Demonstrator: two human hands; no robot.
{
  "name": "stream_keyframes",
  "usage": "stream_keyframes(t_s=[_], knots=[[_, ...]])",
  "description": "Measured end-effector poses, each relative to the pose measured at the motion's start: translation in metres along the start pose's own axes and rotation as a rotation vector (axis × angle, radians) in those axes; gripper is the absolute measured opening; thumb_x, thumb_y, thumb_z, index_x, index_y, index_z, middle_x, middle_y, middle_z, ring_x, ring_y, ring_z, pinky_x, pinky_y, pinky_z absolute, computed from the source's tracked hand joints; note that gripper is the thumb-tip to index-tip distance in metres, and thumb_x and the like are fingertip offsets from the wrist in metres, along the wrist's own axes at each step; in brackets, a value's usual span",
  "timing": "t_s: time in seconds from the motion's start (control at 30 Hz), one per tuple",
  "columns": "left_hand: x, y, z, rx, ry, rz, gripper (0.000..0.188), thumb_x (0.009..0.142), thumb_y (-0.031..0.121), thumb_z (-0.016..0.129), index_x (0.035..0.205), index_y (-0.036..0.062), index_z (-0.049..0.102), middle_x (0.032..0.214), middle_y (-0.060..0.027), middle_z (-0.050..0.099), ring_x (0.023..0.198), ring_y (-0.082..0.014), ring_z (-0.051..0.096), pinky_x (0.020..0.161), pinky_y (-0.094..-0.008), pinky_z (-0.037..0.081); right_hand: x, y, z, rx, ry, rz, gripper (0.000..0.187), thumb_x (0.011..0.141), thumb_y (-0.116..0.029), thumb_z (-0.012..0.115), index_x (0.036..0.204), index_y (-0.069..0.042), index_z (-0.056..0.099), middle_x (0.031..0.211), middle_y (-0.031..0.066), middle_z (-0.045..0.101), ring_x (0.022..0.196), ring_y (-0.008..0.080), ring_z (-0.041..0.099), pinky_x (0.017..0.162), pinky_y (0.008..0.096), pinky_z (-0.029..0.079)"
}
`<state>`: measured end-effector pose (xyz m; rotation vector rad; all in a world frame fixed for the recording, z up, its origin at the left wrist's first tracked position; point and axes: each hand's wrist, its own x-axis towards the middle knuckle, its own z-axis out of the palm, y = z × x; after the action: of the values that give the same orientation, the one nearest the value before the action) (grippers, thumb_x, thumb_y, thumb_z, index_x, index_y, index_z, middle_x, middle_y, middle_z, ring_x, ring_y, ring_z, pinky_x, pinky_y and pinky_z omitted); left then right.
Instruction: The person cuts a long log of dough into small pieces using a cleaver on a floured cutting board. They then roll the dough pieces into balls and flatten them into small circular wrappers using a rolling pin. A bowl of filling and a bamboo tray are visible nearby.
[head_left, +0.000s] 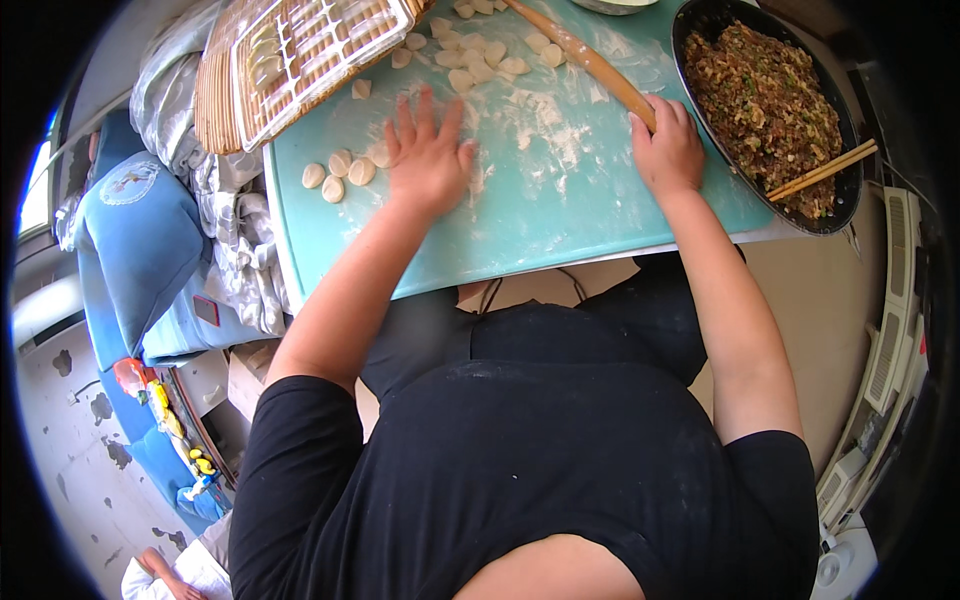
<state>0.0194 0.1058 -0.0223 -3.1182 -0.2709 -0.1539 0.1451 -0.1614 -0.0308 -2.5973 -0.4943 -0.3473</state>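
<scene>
Nearest us, the black shirt (520, 430) and, past it, the bare near strip of the green work mat (540, 235), with both forearms reaching across its edge. On the left of the mat we note a small group of dough rounds (333, 189), lying flat; the innermost sits just beside the outer edge of the left hand (427, 165). That hand is palm down, fingers spread and somewhat blurred, with no grasp that we can see; whether anything lies under the palm, we cannot tell. To the right, the right hand (668, 150) is curled closed around the near end of a wooden rolling pin (590, 62). The key relation, as we read it: the pin's long axis slants from this grip away to the far left, so its free length lies beyond both hands, while the rounds lie across the mat, nearer the left hand. Right of the grip stands a dark pan (858, 205) of chopped filling (765, 100), chopsticks (822, 171) across its near rim. Farther out, loose flour (545, 125) dusts the middle; beyond it, scattered dough pieces (481, 72) lie left of the pin, near a clear compartmented tray (320, 45) on woven matting (218, 105).
</scene>
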Motion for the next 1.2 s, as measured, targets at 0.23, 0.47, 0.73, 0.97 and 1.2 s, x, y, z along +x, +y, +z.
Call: stream_keyframes(t_s=[0.23, 0.47, 0.73, 0.97, 1.2], knots=[[0.004, -0.008, 0.005, -0.184, 0.118, -0.009, 0.051, 0.088, 0.035, 0.049, 0.134, 0.0137, 0.043, 0.147, -0.0177, 0.025, 0.136, -0.0376, 0.018, 0.11, -0.0485, 0.015, 0.004, -0.005, -0.004, -0.004, -0.01, 0.005, 0.031, 0.084, -0.028, 0.059, 0.11, -0.012, 0.057, 0.105, 0.0079, 0.057, 0.098, 0.0297, 0.054, 0.082, 0.0407, 0.046], [-0.037, -0.034, -0.019, -0.664, -0.097, -0.218, 0.037, 0.073, 0.016, 0.071, 0.107, 0.0077, 0.062, 0.098, -0.0109, 0.062, 0.084, -0.0246, 0.06, 0.075, -0.0331, 0.048, 0.003, 0.001, -0.001, -0.042, -0.009, -0.01, 0.03, 0.085, -0.028, 0.058, 0.112, -0.013, 0.057, 0.106, 0.0081, 0.057, 0.099, 0.0296, 0.054, 0.083, 0.0405, 0.046], [-0.051, -0.029, -0.052, -0.777, 0.257, -0.031, 0.022, 0.071, 0.009, 0.073, 0.09, 0.0067, 0.063, 0.082, -0.0059, 0.064, 0.079, -0.0215, 0.061, 0.073, -0.0308, 0.048, 0.002, -0.003, -0.005, -0.043, -0.037, 0.019, 0.03, 0.085, -0.028, 0.058, 0.111, -0.013, 0.057, 0.105, 0.0084, 0.057, 0.099, 0.0302, 0.054, 0.083, 0.0406, 0.047], [-0.052, -0.006, -0.029, -0.362, 0.263, -0.219, 0.034, 0.074, 0.027, 0.073, 0.101, 0.0085, 0.061, 0.102, -0.0117, 0.056, 0.093, -0.0283, 0.056, 0.081, -0.0373, 0.047, 0.003, 0.0, -0.001, -0.049, -0.019, 0.003, 0.03, 0.085, -0.028, 0.058, 0.11, -0.013, 0.057, 0.105, 0.0083, 0.057, 0.099, 0.0302, 0.054, 0.083, 0.0407, 0.046], [-0.059, -0.004, -0.009, -0.393, 0.31, 0.025, 0.04, 0.07, 0.013, 0.071, 0.108, 0.0095, 0.059, 0.108, -0.0115, 0.056, 0.098, -0.033, 0.052, 0.085, -0.0389, 0.044, 0.003, -0.004, -0.002, -0.054, -0.031, 0.014, 0.028, 0.084, -0.027, 0.059, 0.109, -0.013, 0.058, 0.106, 0.0079, 0.057, 0.099, 0.0297, 0.054, 0.083, 0.0405, 0.046]])
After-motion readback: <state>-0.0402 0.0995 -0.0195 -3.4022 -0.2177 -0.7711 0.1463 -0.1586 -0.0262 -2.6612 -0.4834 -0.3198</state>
